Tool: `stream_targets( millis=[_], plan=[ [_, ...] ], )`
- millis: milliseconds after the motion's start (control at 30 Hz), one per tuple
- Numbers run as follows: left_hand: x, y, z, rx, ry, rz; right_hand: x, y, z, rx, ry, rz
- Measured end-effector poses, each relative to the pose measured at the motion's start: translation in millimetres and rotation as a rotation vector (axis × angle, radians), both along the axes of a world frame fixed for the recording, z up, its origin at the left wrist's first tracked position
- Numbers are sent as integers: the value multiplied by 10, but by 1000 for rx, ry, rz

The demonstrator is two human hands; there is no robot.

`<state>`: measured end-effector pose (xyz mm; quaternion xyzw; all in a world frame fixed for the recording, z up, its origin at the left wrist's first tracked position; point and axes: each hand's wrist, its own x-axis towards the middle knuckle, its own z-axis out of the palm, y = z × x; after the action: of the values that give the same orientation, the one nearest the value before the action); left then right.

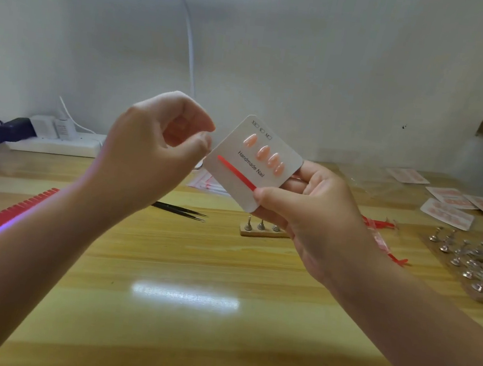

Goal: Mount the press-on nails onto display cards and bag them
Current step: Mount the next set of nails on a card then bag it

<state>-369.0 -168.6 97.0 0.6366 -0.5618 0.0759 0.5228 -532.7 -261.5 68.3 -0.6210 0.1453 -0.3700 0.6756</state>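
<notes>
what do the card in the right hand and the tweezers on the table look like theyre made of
Card: seemingly stiff matte white paperboard; it stays flat while gripped at one corner and carries printed black lettering. Tweezers: probably metal with a dark, black coating; thin, tapering to fine points, faint sheen. Neither is certain from this view.

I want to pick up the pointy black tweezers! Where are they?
In the head view, the black tweezers lie flat on the wooden table, just left of centre, below the left hand and left of the small wooden stand.
</notes>
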Motion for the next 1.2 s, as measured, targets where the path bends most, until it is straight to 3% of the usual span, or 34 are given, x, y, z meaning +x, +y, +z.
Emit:
stream_targets(
  millis=[167, 400, 600, 733, 933, 1200],
  plan=[
    [18, 13, 33, 10, -17, 59, 2, -19, -11, -13, 2, -21],
    [11, 2, 17, 173, -28, 48, 4, -20, -32, -95, 40, -71],
    [-14, -31, -2, 251, 214, 4, 15, -35, -59, -118, 79, -107],
    [-21, -77, -35, 233, 355, -19, 21, -40, -67, -117, 93, -123],
    [-45, -67, -53, 158, 299, 53, 15, -36, -63, -120, 88, -123],
    [-78, -118, -111, 114, 424, -4, 19, -2, -75, -195, 81, -122]
  ],
)
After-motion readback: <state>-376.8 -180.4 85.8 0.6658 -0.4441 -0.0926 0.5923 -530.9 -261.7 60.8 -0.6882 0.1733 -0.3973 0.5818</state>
